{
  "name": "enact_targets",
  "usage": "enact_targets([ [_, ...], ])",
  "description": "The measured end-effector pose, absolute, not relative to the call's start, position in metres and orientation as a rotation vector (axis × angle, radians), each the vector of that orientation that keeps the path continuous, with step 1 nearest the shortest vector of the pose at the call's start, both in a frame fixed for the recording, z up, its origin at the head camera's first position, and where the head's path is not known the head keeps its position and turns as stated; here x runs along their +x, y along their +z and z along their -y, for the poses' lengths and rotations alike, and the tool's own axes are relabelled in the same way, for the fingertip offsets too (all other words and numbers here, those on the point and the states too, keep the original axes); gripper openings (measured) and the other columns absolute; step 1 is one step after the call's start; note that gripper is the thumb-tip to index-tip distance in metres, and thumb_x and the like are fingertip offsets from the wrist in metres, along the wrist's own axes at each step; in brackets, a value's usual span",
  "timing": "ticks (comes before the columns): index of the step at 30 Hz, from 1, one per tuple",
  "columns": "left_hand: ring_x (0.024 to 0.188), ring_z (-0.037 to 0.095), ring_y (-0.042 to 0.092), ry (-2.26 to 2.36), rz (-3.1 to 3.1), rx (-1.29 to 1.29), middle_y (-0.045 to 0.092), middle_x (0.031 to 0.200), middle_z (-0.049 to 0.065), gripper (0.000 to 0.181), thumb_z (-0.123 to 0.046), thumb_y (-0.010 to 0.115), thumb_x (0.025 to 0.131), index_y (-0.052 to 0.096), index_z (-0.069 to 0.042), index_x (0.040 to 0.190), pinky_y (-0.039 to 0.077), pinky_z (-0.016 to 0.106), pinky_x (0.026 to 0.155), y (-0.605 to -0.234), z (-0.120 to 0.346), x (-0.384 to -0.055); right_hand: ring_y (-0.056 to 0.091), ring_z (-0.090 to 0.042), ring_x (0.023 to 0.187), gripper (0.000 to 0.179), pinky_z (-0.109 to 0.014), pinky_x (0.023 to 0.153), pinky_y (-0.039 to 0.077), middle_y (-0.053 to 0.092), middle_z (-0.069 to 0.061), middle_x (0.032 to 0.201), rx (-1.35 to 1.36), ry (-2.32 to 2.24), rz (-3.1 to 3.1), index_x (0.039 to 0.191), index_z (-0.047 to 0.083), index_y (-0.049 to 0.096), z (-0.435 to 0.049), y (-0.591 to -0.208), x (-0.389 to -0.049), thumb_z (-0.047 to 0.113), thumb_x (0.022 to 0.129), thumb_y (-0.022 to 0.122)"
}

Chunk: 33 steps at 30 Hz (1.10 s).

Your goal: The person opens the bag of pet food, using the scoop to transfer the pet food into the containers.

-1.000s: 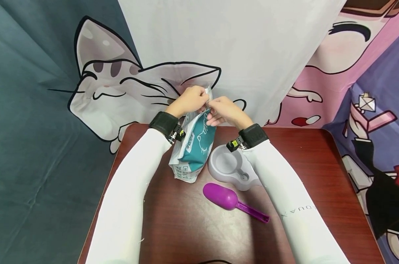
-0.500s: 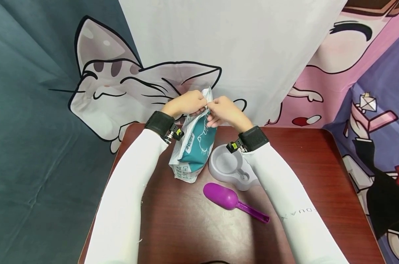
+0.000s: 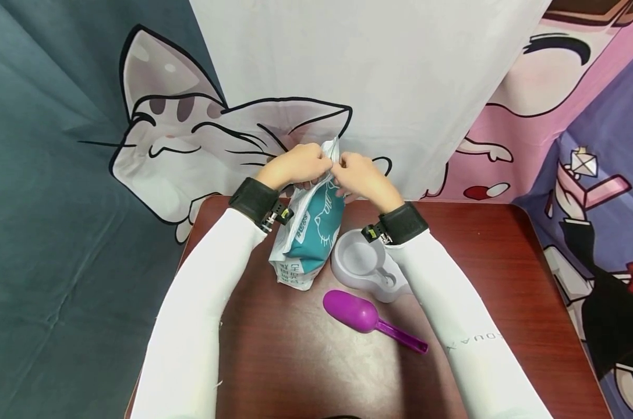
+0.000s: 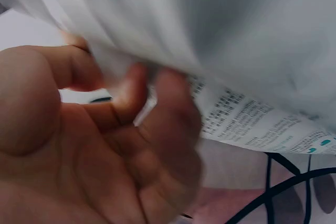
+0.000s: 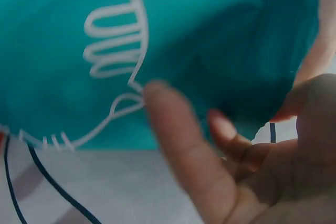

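Observation:
A teal-and-white printed bag (image 3: pixel 316 233) stands upright at the back of the table, its top drawn up toward the wall cloth. My left hand (image 3: pixel 301 164) pinches its top edge from the left. From the right, my right hand (image 3: pixel 362 177) pinches the same edge close by. In the left wrist view, blurred fingers (image 4: pixel 178 108) lie against the white side of the bag (image 4: pixel 236 35). Teal film of the bag (image 5: pixel 210 40) fills much of the right wrist view, where one finger (image 5: pixel 176 135) extends along it. Whether the bag's mouth is parted cannot be seen.
Just right of the bag sits a grey moulded dish (image 3: pixel 358 259) with a round hollow, partly under my right forearm. A purple scoop (image 3: pixel 353 311) lies in front of it on the reddish-brown table (image 3: pixel 295 372). Printed cloth (image 3: pixel 400 75) hangs behind the table.
My left hand has dropped slightly, then shifted a little right along the bag's top. My right hand has moved slightly right. The bag's base, dish and scoop stay in place.

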<state>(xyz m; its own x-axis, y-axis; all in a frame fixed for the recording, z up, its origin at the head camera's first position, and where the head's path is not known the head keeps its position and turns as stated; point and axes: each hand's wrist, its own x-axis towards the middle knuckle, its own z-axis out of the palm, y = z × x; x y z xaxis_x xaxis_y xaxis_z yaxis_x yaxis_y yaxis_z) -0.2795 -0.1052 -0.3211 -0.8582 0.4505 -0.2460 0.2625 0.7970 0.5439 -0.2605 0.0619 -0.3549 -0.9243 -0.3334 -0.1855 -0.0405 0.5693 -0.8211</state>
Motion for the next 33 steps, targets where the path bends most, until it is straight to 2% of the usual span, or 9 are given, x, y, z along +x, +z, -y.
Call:
enact_targets([
  [4,0.063,0.028,0.056,0.788,-2.509,0.378,0.051,0.074,0.01,0.025,-0.031,0.044,0.092,0.046,-0.011,0.077,0.044,0.03,0.038,-0.319,0.105,-0.271,0.062,-0.037,0.105,0.033,-0.044,0.076,0.061,0.056,-0.019,0.117,-0.265,-1.386,-2.315,0.116,0.004,0.049,-0.062,-0.358,-0.257,0.032,0.1,0.041],
  [9,0.076,0.031,0.052,0.938,-2.392,0.296,0.048,0.086,0.013,0.027,-0.033,0.042,0.093,0.046,-0.007,0.088,0.048,0.038,0.05,-0.321,0.104,-0.264,0.051,-0.039,0.117,0.033,-0.056,0.093,0.051,0.046,-0.02,0.127,-0.216,-1.532,-2.11,0.125,0.0,0.047,-0.062,-0.358,-0.248,0.018,0.099,0.038],
  [11,0.072,0.028,0.05,0.95,-2.394,0.318,0.046,0.08,0.01,0.027,-0.032,0.04,0.094,0.047,-0.007,0.087,0.048,0.04,0.055,-0.321,0.103,-0.262,0.05,-0.04,0.118,0.032,-0.058,0.094,0.05,0.045,-0.02,0.127,-0.216,-1.564,-2.076,0.124,-0.001,0.048,-0.063,-0.357,-0.246,0.015,0.098,0.038],
  [15,0.049,0.014,0.035,0.911,-2.401,0.406,0.034,0.058,-0.002,0.028,-0.025,0.039,0.096,0.041,-0.013,0.071,0.038,0.031,0.047,-0.321,0.102,-0.259,0.05,-0.039,0.12,0.03,-0.058,0.094,0.049,0.048,-0.016,0.128,-0.236,-1.599,-2.038,0.123,0.0,0.051,-0.064,-0.358,-0.244,0.011,0.098,0.039],
  [18,0.041,0.007,0.03,0.854,-2.433,0.507,0.032,0.05,-0.005,0.034,-0.017,0.041,0.096,0.038,-0.013,0.063,0.033,0.024,0.04,-0.32,0.102,-0.258,0.052,-0.039,0.117,0.022,-0.055,0.092,0.052,0.051,-0.017,0.121,-0.273,-1.604,-2.04,0.112,-0.002,0.052,-0.064,-0.359,-0.244,0.006,0.096,0.039],
  [22,0.049,0.011,0.051,0.834,-2.486,0.507,0.043,0.062,0.0,0.028,-0.015,0.044,0.094,0.044,-0.01,0.067,0.051,0.024,0.047,-0.317,0.106,-0.259,0.059,-0.035,0.102,0.012,-0.05,0.086,0.056,0.05,-0.014,0.093,-0.292,-1.638,-2.035,0.089,-0.001,0.046,-0.062,-0.361,-0.243,0.0,0.095,0.036],
  [26,0.058,0.02,0.064,0.945,-2.516,0.36,0.047,0.071,0.007,0.028,-0.016,0.043,0.095,0.044,-0.008,0.069,0.056,0.028,0.05,-0.314,0.116,-0.26,0.057,-0.025,0.076,0.022,-0.046,0.083,0.058,0.034,-0.007,0.072,-0.248,-1.678,-2.036,0.074,0.006,0.033,-0.063,-0.362,-0.243,-0.002,0.095,0.034],
  [29,0.053,0.018,0.065,0.99,-2.578,0.299,0.049,0.07,0.008,0.03,-0.017,0.042,0.096,0.043,-0.007,0.068,0.054,0.025,0.046,-0.312,0.122,-0.259,0.055,-0.026,0.07,0.026,-0.045,0.082,0.059,0.03,-0.006,0.07,-0.21,-1.688,-2.054,0.072,0.008,0.027,-0.063,-0.362,-0.242,-0.002,0.095,0.033],
  [33,0.056,0.018,0.063,0.881,-2.634,0.367,0.052,0.074,0.006,0.021,-0.021,0.044,0.094,0.046,-0.008,0.079,0.056,0.028,0.052,-0.31,0.121,-0.251,0.064,-0.035,0.083,0.014,-0.044,0.077,0.06,0.047,-0.01,0.081,-0.25,-1.573,-2.237,0.083,0.005,0.043,-0.059,-0.363,-0.239,0.011,0.095,0.039],
])
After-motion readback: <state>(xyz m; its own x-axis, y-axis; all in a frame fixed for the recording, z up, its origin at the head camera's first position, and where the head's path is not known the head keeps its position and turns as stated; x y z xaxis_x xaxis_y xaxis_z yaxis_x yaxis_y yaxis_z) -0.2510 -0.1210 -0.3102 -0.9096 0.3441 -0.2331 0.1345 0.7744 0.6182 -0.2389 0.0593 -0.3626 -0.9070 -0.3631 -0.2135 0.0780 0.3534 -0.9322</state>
